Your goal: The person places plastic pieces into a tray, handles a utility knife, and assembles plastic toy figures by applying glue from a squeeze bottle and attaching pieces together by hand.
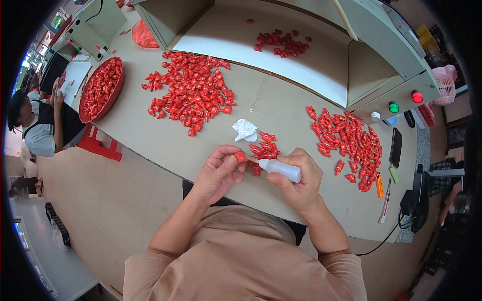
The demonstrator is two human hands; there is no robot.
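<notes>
Between thumb and fingers, my left hand [219, 171] pinches a small red plastic piece [240, 156]. My right hand [303, 179] grips a white squeeze bottle [281, 169], its narrow tip pointing left at that piece. Whether the tip touches it I cannot tell. A small cluster of red figurine-like parts [264, 145] lies just beyond my hands, partly hidden by the bottle. Beside the cluster is a crumpled white tissue [245, 130]. A large heap of red parts [193, 90] is spread at the far left, and another heap [349, 140] lies to the right.
An open-fronted machine box [391, 95] with lit buttons stands at the back, red pieces [283, 44] on its white floor. A full red basin [120, 75] sits at left, near a seated co-worker [42, 123]. A phone [396, 147], orange cutter [379, 186] and brush-like tool [385, 201] lie right.
</notes>
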